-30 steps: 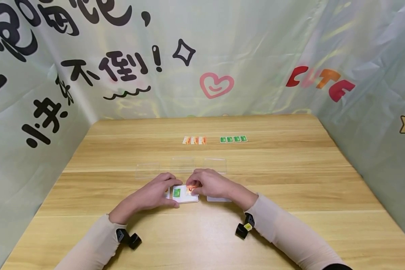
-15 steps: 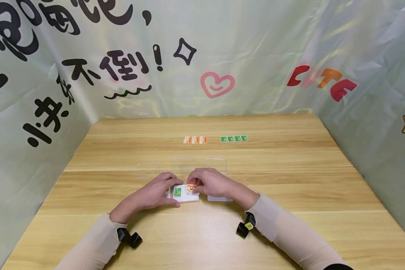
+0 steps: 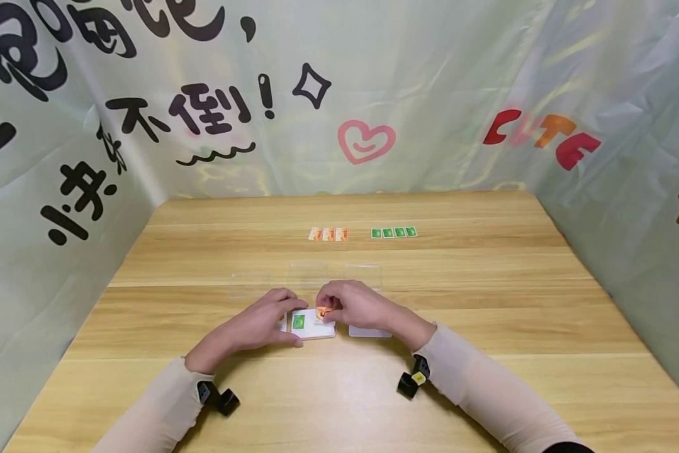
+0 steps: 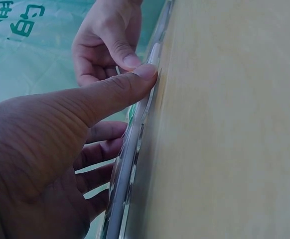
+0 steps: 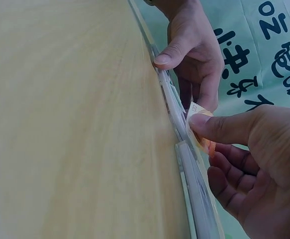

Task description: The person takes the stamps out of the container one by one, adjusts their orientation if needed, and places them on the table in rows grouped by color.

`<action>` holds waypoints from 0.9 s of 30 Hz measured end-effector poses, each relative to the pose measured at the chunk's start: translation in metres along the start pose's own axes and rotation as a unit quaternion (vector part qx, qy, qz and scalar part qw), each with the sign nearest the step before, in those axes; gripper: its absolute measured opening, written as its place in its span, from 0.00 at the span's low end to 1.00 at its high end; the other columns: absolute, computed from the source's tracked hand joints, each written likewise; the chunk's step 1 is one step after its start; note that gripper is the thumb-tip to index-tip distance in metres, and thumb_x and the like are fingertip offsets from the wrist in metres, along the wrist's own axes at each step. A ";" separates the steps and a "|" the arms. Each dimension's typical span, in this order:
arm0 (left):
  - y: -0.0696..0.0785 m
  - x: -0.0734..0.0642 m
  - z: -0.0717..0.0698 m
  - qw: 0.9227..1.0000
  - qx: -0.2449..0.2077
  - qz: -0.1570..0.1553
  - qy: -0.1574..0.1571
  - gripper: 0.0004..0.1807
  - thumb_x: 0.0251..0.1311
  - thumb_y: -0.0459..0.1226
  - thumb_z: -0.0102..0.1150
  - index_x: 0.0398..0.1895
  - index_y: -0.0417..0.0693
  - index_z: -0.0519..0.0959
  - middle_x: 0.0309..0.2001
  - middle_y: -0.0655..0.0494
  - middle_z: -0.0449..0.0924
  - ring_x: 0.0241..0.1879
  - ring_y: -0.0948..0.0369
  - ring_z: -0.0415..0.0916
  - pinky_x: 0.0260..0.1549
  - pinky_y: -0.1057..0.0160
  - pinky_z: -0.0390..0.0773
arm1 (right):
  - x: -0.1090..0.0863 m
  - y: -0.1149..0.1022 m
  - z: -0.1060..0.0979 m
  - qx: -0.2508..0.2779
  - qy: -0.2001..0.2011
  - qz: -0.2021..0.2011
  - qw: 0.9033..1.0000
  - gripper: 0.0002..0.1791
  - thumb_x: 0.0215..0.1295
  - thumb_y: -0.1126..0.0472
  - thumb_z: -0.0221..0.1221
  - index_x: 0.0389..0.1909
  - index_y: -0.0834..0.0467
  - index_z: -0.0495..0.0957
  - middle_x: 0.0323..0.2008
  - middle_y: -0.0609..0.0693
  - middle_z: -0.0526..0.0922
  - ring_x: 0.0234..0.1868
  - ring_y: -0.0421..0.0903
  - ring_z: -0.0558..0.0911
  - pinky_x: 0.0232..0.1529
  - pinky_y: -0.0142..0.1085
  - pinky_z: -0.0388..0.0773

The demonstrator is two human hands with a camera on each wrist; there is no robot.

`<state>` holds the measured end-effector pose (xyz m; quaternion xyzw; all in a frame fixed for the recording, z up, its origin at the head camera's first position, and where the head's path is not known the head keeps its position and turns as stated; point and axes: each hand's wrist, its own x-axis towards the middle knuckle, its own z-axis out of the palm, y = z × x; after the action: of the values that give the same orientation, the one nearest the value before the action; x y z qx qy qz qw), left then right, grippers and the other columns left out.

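Note:
In the head view my left hand (image 3: pixel 264 321) spans the left end of a white card in a shallow clear case (image 3: pixel 312 331). Its thumb is on the front edge and its fingers reach to the back edge. A green stamp (image 3: pixel 298 322) lies on the card's left half. Over the right half, my right hand (image 3: pixel 355 306) pinches a small orange stamp between thumb and fingers. The right wrist view shows this orange stamp (image 5: pixel 201 130) tilted up, its toothed edge at the thumb, close over the card.
Another white card (image 3: pixel 370 332) lies partly under the right hand. A further case is mostly hidden by the left hand. Behind stand clear plastic lids (image 3: pixel 308 274). Farther back lie a row of orange stamps (image 3: pixel 328 234) and a row of several green stamps (image 3: pixel 394 233).
The orange stamp in my right fingers has tipped slightly, and less of its face shows. My left hand keeps its place on the case. The whole head view has shifted a little.

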<state>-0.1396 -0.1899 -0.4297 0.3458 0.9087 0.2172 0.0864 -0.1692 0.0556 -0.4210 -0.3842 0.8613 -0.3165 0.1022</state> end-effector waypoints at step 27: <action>-0.001 0.001 0.000 1.000 0.004 -0.001 0.007 0.37 0.49 0.53 0.74 0.60 0.46 0.76 0.52 0.55 0.72 0.50 0.59 0.68 0.50 0.56 0.72 | 0.000 0.002 -0.005 0.022 0.060 0.010 0.998 0.07 0.70 0.59 0.59 0.40 0.52 0.86 0.35 0.41 0.83 0.30 0.35 0.75 0.33 0.31 0.74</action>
<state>-0.1407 -0.1894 -0.4300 0.3432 0.9106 0.2160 0.0789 -0.1728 0.0587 -0.4187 -0.3533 0.8626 -0.3568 0.0623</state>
